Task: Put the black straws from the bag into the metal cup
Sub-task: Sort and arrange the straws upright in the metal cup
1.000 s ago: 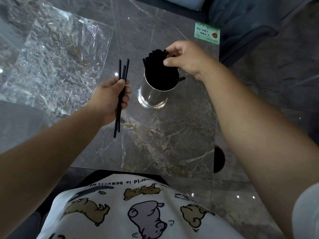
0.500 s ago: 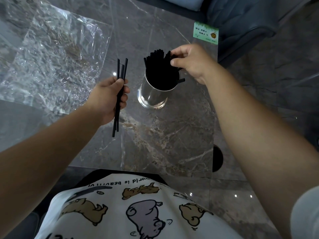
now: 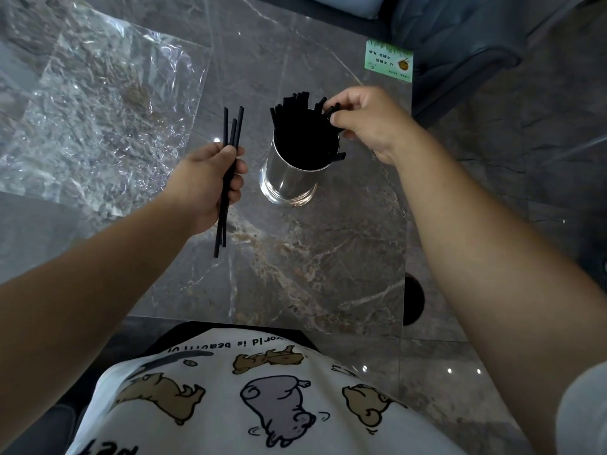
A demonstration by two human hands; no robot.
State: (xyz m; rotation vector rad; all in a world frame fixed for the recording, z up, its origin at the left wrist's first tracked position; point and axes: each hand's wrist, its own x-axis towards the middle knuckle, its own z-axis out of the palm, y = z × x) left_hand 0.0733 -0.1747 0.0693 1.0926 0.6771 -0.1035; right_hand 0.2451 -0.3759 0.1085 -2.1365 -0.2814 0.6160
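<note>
Loose straws: three thin black plastic straws (image 3: 230,165) sit upright in the left hand (image 3: 205,187), long axis running six to twelve o'clock, top ends leaning a touch toward one o'clock.
Cup: the shiny cylindrical metal cup (image 3: 290,178) stands at three o'clock from those straws, just beside them, mouth tipped toward the viewer.
Cup load: a thick bundle of black straws (image 3: 303,133) already fills it, tips fanning toward twelve o'clock; one end pokes over the rim at four o'clock.
Left fingers: curled round the three straws at mid-length, thumb across them.
Right hand (image 3: 371,123): at two o'clock of the cup, thumb and forefinger pinching straw tips in the bundle.
Nearer hand: right is on the cup; left is just beside it.
Next move, my call: carry the three across to three o'clock and drop them in.
Bag: the crinkled clear plastic bag (image 3: 95,113) lies flat at ten o'clock, well apart; no straws show in it.
Table: grey marble-patterned top (image 3: 312,257).
</note>
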